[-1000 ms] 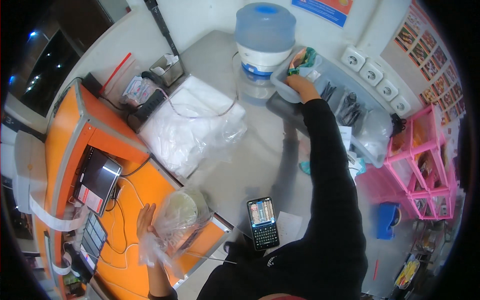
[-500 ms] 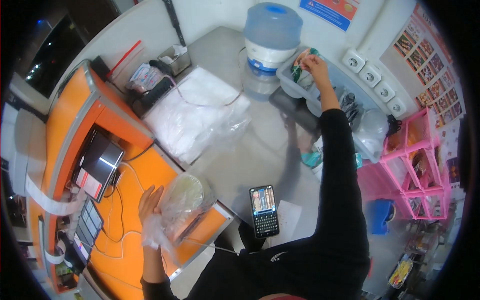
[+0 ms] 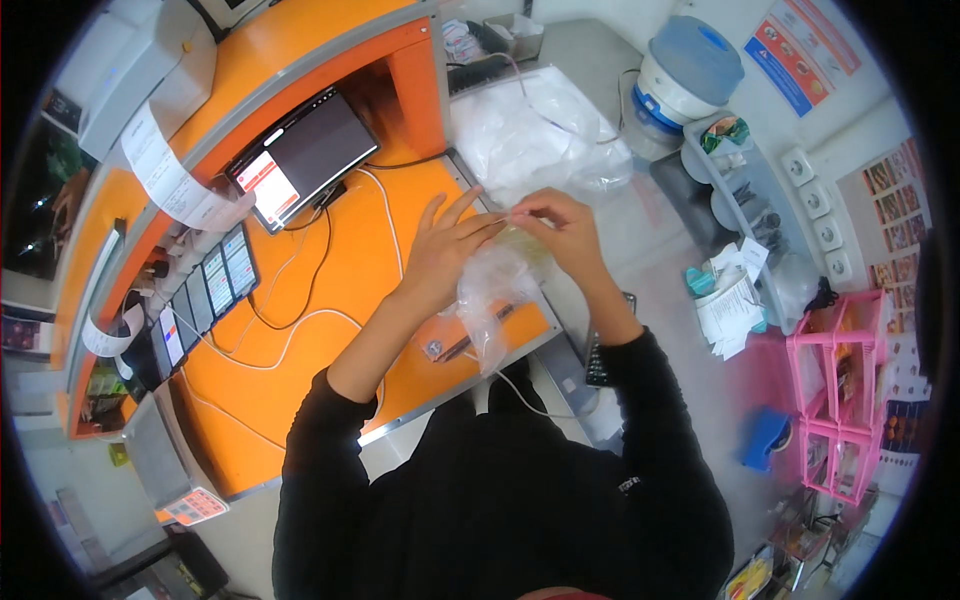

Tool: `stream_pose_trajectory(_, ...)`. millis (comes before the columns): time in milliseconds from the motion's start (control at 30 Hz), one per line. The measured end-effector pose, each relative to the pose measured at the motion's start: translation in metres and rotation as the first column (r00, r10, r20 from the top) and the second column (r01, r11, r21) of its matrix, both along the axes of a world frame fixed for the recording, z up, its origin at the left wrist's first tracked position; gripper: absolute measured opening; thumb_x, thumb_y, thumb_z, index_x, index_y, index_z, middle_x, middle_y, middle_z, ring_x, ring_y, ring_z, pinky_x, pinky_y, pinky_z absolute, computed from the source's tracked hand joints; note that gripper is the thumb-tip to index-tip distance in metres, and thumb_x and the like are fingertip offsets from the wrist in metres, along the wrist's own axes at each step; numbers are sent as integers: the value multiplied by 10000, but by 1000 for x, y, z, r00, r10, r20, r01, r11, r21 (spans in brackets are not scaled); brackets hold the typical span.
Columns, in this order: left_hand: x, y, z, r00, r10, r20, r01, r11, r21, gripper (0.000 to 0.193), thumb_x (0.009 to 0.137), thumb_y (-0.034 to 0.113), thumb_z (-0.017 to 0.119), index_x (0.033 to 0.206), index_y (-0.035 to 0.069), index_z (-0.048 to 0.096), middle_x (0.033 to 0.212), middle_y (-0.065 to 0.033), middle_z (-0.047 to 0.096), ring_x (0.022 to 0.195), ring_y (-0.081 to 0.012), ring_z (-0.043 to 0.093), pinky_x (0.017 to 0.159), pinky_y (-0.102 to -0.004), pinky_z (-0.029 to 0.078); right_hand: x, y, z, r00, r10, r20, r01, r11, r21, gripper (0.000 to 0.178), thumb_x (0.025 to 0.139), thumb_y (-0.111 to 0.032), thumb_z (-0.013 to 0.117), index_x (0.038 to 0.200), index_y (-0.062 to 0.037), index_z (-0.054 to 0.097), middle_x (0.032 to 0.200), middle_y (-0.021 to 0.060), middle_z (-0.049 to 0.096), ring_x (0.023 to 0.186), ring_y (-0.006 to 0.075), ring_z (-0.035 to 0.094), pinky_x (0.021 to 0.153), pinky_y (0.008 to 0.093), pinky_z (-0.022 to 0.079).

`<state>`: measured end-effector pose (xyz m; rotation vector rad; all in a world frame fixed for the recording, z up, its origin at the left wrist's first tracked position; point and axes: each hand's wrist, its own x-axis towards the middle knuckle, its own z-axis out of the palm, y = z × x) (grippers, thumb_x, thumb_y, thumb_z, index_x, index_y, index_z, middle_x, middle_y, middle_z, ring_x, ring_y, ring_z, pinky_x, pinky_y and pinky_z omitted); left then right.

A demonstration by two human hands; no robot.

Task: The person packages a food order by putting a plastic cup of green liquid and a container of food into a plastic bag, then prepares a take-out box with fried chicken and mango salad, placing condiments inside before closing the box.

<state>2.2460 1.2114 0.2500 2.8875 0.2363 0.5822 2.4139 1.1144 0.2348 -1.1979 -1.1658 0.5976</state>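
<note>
My left hand [image 3: 450,245] is over the orange counter, closed on a clear plastic bag [image 3: 490,290] that bunches out below its palm. Some of its fingers fan outward, and the thumb is hidden. Pale yellow-green shows through the plastic beneath my right hand [image 3: 562,235], part of a round container mostly covered by hands and bag. The right thumb and index finger pinch together right at the left fingertips. Something thin seems to be between them, too small to name.
A tablet [image 3: 305,155] and cables lie on the orange counter [image 3: 270,400]. Beyond my hands is a stack of white plastic bags [image 3: 530,125]. A grey-blue bin [image 3: 745,205], papers [image 3: 730,305] and a pink rack [image 3: 840,400] stand right. A phone [image 3: 598,365] is partly behind my right arm.
My right hand has come back from the grey-blue bin to meet my left hand at the bag. The view has swung left, showing more of the orange counter.
</note>
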Motion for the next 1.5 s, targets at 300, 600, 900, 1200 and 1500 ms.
stream_pose_trajectory(300, -5, 1, 9, 995, 90, 39, -91, 996, 7, 381, 721, 87, 528, 1100, 84, 490, 1125, -109, 506, 1134, -259, 395, 937, -404, 275, -37, 1, -15, 879, -350, 324, 364, 931, 19, 132, 663, -126, 662, 788, -82, 656, 887, 48, 583, 857, 197, 522, 787, 317, 386)
stream_pose_trajectory(600, -3, 22, 30, 974, 26, -225, -192, 617, -763, 292, 666, 135, 686, 887, 12, 539, 766, -80, 571, 648, -179, 575, 544, -282, 464, -57, -9, -16, 815, -430, 389, 457, 889, 25, 263, 612, -187, 686, 857, -113, 627, 920, 34, 546, 900, 246, 484, 794, 358, 373)
stream_pose_trajectory(900, -5, 40, 7, 965, -41, -258, -249, 148, -957, 304, 685, 159, 695, 920, -4, 593, 828, -88, 598, 708, -156, 581, 606, -234, 479, -127, -5, -21, 671, -521, 527, 438, 853, 285, 179, 694, -34, 618, 868, -67, 642, 841, 54, 571, 715, 159, 535, 613, 245, 424)
stream_pose_trajectory(1200, -26, 22, -6, 999, 8, -50, -50, 139, -989, 325, 787, 248, 588, 996, -1, 588, 914, -64, 598, 816, -118, 560, 693, -233, 458, -133, -7, -11, 713, -344, -610, 413, 910, -31, 260, 768, -19, 573, 1004, -7, 463, 791, 110, 614, 655, 119, 556, 625, 227, 442)
stream_pose_trajectory(1500, -27, 17, -3, 1000, 24, -19, -22, 134, -991, 304, 786, 235, 585, 998, 17, 593, 874, -53, 600, 777, -106, 555, 669, -222, 452, -124, -8, -16, 672, -245, -699, 315, 949, -29, 330, 750, -37, 591, 1006, -38, 383, 772, 113, 610, 664, 129, 550, 630, 238, 432)
